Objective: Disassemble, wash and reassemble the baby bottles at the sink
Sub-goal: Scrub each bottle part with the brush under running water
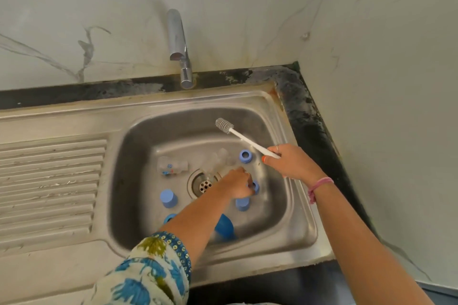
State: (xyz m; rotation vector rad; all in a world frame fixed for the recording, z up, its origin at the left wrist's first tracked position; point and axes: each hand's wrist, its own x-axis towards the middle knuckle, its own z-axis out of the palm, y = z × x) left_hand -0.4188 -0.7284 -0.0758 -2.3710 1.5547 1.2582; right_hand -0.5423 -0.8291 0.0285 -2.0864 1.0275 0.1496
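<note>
Pale veined marble walls meeting at corner; dark stained countertop edge

- My left forearm hides most of the dark blue piece at lower centre.
- Left hand covers the blue ring; I can't tell whether its fingers grip it.
- Clear bottles mid-basin blur together.

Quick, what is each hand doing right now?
Left hand: fingers curled around a blue ring in the sink.
Right hand: holds the bottle brush.
</note>
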